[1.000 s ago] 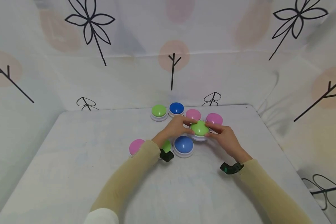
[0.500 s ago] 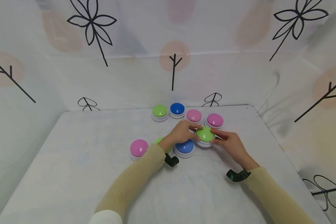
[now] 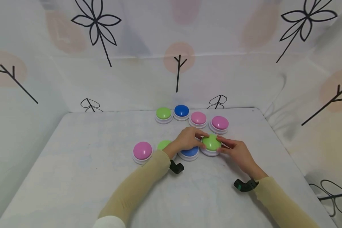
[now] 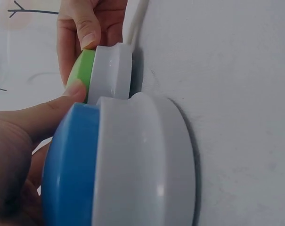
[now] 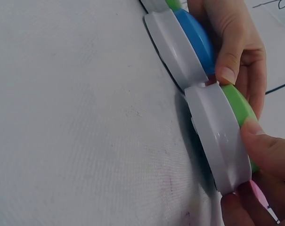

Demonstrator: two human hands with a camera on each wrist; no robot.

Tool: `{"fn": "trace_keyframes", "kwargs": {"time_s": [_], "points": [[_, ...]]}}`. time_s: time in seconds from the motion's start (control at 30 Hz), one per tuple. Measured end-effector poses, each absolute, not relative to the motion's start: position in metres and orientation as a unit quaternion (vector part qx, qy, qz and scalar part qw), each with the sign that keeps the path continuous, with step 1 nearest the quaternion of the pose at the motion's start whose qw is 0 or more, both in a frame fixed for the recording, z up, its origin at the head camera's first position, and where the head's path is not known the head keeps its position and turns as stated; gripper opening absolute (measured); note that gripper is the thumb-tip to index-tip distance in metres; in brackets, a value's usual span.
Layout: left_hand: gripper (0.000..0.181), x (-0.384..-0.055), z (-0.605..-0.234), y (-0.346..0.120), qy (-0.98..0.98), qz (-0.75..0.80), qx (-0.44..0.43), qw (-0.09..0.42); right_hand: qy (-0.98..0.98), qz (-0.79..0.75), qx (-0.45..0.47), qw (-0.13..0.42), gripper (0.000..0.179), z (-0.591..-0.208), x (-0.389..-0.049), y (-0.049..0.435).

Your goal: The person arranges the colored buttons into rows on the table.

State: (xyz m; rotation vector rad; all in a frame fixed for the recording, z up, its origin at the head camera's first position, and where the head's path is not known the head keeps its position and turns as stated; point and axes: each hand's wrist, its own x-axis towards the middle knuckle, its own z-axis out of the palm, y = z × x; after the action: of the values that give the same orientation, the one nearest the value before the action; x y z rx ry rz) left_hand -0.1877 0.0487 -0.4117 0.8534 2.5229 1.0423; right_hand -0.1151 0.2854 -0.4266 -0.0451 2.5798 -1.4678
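A green push button (image 3: 211, 143) with a white round base is gripped from both sides, at the right end of the front row. My left hand (image 3: 189, 138) pinches its left side, thumb and fingers on the green dome (image 4: 81, 70). On the opposite side my right hand (image 3: 240, 155) holds it with thumb and fingertips. A dark shadow lies under its white base (image 5: 220, 136) in the right wrist view. Close to its left sits a blue push button (image 3: 189, 152), partly covered by my left hand. Another green button (image 3: 163, 144) is partly hidden behind the left wrist.
A pink button (image 3: 142, 150) sits at the front row's left end. Behind stand a green button (image 3: 163, 114), a blue button (image 3: 181, 111), a pink button (image 3: 198, 118) and a darker pink button (image 3: 219, 123). Patterned cloth (image 3: 131, 79) hangs around the white table (image 3: 74, 177).
Both hands have carried the held green button towards me and slightly right, from near the back row to beside the front blue button. The other buttons have stayed in place.
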Motion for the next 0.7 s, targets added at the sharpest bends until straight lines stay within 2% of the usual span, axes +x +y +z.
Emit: {"fn": "trace_keyframes", "kwargs": {"time_s": [0.7], "points": [[0.046, -0.1811, -0.4139, 0.0512, 0.879, 0.355, 0.279, 0.15, 0.867, -0.488, -0.024, 0.094, 0.06, -0.4312, -0.1101, 0.2874]]}}
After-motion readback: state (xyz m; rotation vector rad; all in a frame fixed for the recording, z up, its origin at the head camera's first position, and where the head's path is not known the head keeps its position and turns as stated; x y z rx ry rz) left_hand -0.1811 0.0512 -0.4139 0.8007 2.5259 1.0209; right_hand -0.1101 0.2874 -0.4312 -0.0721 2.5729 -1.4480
